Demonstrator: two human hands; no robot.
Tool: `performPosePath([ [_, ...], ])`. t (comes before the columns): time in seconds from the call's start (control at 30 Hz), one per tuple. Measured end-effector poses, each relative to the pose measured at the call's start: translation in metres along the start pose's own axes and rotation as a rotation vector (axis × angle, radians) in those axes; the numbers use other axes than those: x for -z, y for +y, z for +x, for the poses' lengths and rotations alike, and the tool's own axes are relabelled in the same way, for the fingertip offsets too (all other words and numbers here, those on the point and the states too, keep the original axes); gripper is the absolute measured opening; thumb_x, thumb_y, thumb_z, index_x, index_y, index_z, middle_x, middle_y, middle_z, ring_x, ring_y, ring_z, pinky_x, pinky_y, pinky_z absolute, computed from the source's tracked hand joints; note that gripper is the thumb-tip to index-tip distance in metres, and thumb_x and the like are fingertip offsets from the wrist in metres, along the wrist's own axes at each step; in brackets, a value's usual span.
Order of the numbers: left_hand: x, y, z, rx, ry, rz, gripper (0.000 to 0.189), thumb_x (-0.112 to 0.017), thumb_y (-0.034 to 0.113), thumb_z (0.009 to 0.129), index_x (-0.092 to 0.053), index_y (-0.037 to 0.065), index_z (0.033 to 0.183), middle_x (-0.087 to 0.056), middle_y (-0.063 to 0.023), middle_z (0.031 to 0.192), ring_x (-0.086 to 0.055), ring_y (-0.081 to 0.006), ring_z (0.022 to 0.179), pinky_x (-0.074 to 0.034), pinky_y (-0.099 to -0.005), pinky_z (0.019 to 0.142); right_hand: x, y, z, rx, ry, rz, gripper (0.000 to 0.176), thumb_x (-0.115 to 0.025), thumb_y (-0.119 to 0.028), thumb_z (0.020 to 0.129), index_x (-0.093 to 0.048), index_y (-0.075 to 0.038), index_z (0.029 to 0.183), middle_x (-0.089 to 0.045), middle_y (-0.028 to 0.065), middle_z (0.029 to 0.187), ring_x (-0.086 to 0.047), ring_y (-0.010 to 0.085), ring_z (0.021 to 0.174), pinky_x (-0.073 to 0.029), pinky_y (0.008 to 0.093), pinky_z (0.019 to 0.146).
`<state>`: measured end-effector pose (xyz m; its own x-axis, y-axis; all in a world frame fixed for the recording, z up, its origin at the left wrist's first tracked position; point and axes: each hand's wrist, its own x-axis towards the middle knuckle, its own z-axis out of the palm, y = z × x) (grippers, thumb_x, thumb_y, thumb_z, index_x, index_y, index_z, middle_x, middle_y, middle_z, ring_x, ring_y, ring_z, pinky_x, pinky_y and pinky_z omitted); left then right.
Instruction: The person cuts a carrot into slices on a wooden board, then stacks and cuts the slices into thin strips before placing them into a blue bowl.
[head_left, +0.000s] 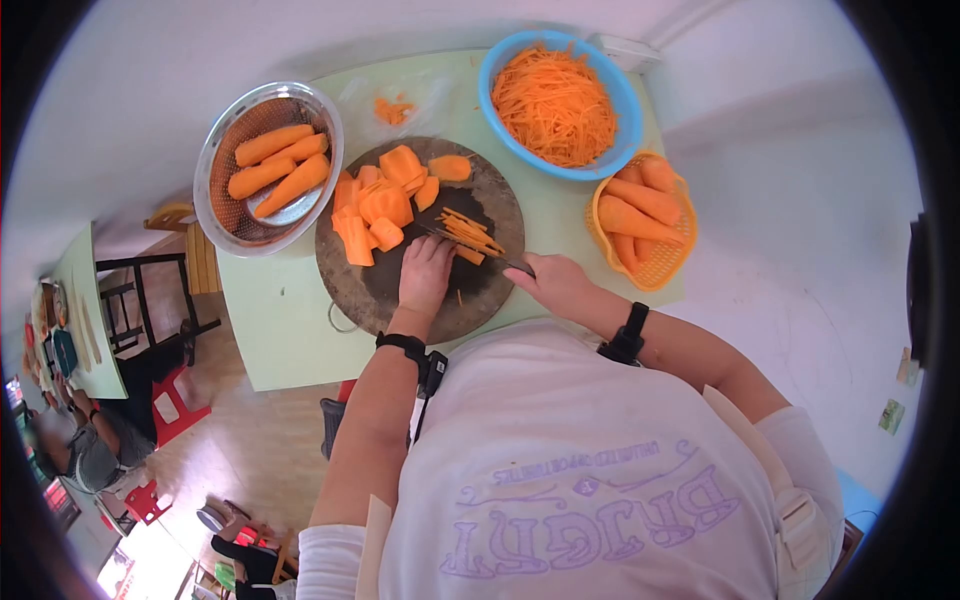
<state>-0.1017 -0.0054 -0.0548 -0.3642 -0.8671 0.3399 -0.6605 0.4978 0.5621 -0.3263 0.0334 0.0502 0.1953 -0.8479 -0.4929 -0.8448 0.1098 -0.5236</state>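
Note:
My left hand [427, 268] rests on the round dark cutting board [350, 285], its fingers curled together against carrot pieces at the knife's edge; what lies under the fingertips is hidden. My right hand [552, 284] is wrapped round the handle of a knife [517, 266], right of the left hand. Thin carrot strips [470, 231] lie along the blade. Behind the left hand, carrot slices and chunks [385, 204] are heaped on the board, with one rounded piece [450, 168] near its back edge.
A metal colander [207, 190] with several carrots stands left, a blue basin [632, 110] of shredded carrot at the back, a yellow basket [676, 255] of carrots right. A plastic bag [428, 98] holds carrot scraps. Other people [95, 450] are at the far left and below.

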Motion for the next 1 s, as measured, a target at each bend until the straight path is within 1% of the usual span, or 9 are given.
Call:
performPosePath([
  [0.07, 0.001, 0.0, 0.002, 0.011, 0.001, 0.002, 0.016, -0.069, 0.007, 0.081, -0.067, 0.004, 0.096, -0.064, -0.0084, 0.099, -0.059, -0.0285, 0.093, -0.05, -0.0379, 0.084, -0.002, 0.005, 0.005, -0.006, -0.018, 0.006, 0.054, -0.048, -0.05, 0.098, -0.059, 0.002, 0.088, -0.063, 0.0242, 0.08, -0.06, 0.0431, 0.078, -0.047, 0.0486, 0.072],
  [0.23, 0.002, 0.001, 0.002, -0.007, 0.019, -0.037, 0.016, -0.068, 0.006, 0.081, -0.066, 0.005, 0.097, -0.063, -0.0079, 0.1, -0.059, -0.0287, 0.093, -0.05, -0.0374, 0.083, -0.003, 0.016, 0.005, -0.039, 0.02, 0.271, 0.053, -0.046, -0.047, 0.099, -0.058, 0.003, 0.085, -0.061, 0.0243, 0.079, -0.058, 0.042, 0.078, -0.045, 0.0465, 0.071],
  [0.37, 0.001, 0.001, 0.001, 0.001, 0.027, -0.045, 0.015, -0.068, 0.006, 0.081, -0.066, 0.005, 0.096, -0.063, -0.0085, 0.1, -0.06, -0.0292, 0.093, -0.05, -0.0374, 0.083, 0.007, 0.01, -0.004, -0.064, 0.005, 0.233, 0.053, -0.047, -0.046, 0.099, -0.059, 0.003, 0.085, -0.061, 0.0241, 0.078, -0.059, 0.0418, 0.077, -0.045, 0.0463, 0.071],
  [0.43, 0.0, -0.001, -0.001, 0.072, 0.043, -0.073, 0.014, -0.069, 0.007, 0.081, -0.066, 0.005, 0.094, -0.062, -0.0092, 0.101, -0.06, -0.0295, 0.094, -0.051, -0.0379, 0.082, 0.008, 0.009, -0.005, -0.01, 0.003, 0.174, 0.053, -0.048, -0.047, 0.099, -0.06, 0.003, 0.086, -0.062, 0.0239, 0.078, -0.059, 0.0419, 0.076, -0.046, 0.0465, 0.071],
  [0.57, 0.0, -0.002, 0.0, 0.058, 0.034, -0.064, 0.013, -0.07, 0.008, 0.08, -0.066, 0.005, 0.092, -0.062, -0.0098, 0.1, -0.06, -0.0299, 0.094, -0.052, -0.0383, 0.081, 0.009, 0.005, -0.009, 0.002, 0.011, 0.154, 0.052, -0.048, -0.046, 0.099, -0.06, 0.003, 0.086, -0.062, 0.0238, 0.077, -0.06, 0.0424, 0.077, -0.046, 0.0472, 0.071],
  [0.63, 0.001, -0.002, 0.0, 0.047, 0.031, -0.048, 0.013, -0.07, 0.008, 0.08, -0.066, 0.005, 0.092, -0.063, -0.0097, 0.099, -0.06, -0.0297, 0.093, -0.052, -0.0378, 0.081, 0.006, 0.005, -0.01, 0.044, 0.039, 0.106, 0.048, -0.05, -0.041, 0.099, -0.06, 0.003, 0.086, -0.059, 0.0236, 0.073, -0.058, 0.0395, 0.069, -0.047, 0.0446, 0.067],
  [0.77, 0.001, -0.002, 0.0, 0.049, 0.037, -0.052, 0.013, -0.07, 0.007, 0.08, -0.066, 0.005, 0.092, -0.063, -0.0097, 0.098, -0.06, -0.0296, 0.093, -0.052, -0.0376, 0.08, 0.007, 0.003, -0.008, 0.033, 0.022, 0.1, 0.047, -0.05, -0.042, 0.099, -0.061, 0.003, 0.087, -0.061, 0.0242, 0.074, -0.06, 0.0409, 0.073, -0.048, 0.0454, 0.069],
  [0.83, 0.002, 0.0, 0.001, 0.043, 0.038, -0.052, 0.014, -0.07, 0.007, 0.08, -0.066, 0.005, 0.092, -0.063, -0.0096, 0.098, -0.06, -0.0297, 0.092, -0.051, -0.0376, 0.08, 0.008, 0.002, -0.008, 0.036, 0.019, 0.107, 0.053, -0.048, -0.046, 0.098, -0.061, 0.003, 0.087, -0.063, 0.0246, 0.077, -0.061, 0.0431, 0.077, -0.047, 0.0481, 0.071],
  [1.0, 0.003, 0.001, 0.002, 0.026, 0.046, -0.046, 0.015, -0.07, 0.006, 0.079, -0.067, 0.004, 0.094, -0.063, -0.0097, 0.097, -0.06, -0.03, 0.091, -0.051, -0.0377, 0.08, 0.008, 0.0, -0.008, 0.05, 0.012, 0.072, 0.052, -0.048, -0.047, 0.098, -0.062, 0.002, 0.087, -0.063, 0.0243, 0.077, -0.061, 0.0427, 0.077, -0.047, 0.0487, 0.071],
])
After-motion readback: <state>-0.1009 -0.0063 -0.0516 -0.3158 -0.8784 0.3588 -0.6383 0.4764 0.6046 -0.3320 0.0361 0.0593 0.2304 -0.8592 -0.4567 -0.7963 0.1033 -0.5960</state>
